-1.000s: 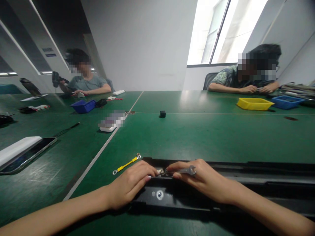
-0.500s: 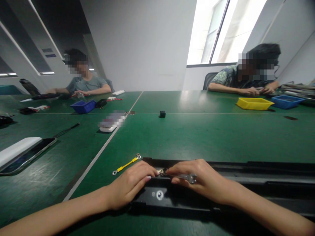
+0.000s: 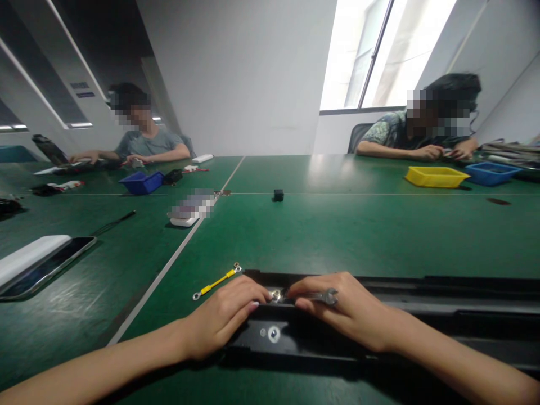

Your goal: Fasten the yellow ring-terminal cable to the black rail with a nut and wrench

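A long black metal channel (image 3: 405,304) lies across the green table, a bolt with a brassy nut (image 3: 277,295) near its left end. My right hand (image 3: 341,306) is closed on a silver wrench (image 3: 323,296), whose open jaw points right; its other end is beside the nut, partly hidden by my fingers. My left hand (image 3: 230,312) rests over the channel's left end, fingers together and fingertips touching a small metal piece at the nut, too small to make out. Just beyond my left hand lies a yellow cable with ring terminals (image 3: 217,283).
A phone (image 3: 50,267) and white box (image 3: 34,256) lie at left. Farther back are a blue bin (image 3: 141,183), a white device (image 3: 189,211), a black cube (image 3: 278,195), a yellow bin (image 3: 436,176) and another blue bin (image 3: 493,174). Two people sit across the table.
The wrench has turned slightly in my right hand, its open jaw shifting up and a little right. My left hand has barely moved.
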The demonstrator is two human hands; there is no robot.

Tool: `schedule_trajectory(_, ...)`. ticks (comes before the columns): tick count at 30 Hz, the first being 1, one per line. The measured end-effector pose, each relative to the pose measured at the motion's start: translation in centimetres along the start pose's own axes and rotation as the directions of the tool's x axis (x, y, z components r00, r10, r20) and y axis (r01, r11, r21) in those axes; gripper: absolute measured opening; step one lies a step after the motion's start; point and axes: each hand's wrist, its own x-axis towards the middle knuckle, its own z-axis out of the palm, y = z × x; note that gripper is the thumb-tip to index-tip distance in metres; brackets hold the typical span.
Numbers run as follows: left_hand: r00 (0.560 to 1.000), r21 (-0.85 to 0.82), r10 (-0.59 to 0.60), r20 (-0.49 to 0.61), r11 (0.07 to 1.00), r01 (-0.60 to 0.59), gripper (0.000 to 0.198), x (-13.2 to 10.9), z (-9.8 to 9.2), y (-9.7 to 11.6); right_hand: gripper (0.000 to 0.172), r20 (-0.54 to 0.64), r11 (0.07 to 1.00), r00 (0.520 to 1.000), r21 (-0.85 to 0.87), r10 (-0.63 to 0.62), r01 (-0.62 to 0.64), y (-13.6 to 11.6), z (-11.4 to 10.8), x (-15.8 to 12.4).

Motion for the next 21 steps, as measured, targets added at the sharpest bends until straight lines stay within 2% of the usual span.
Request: schedule_trajectory(21, 1.0, -0.002, -0.016, 0.002, 1.0, 0.016, 0.027, -0.1, 0.02, 0.05, 0.029, -0.008, 0.999, 1.0, -0.049, -0.004, 0.004, -0.05, 0.18, -0.09)
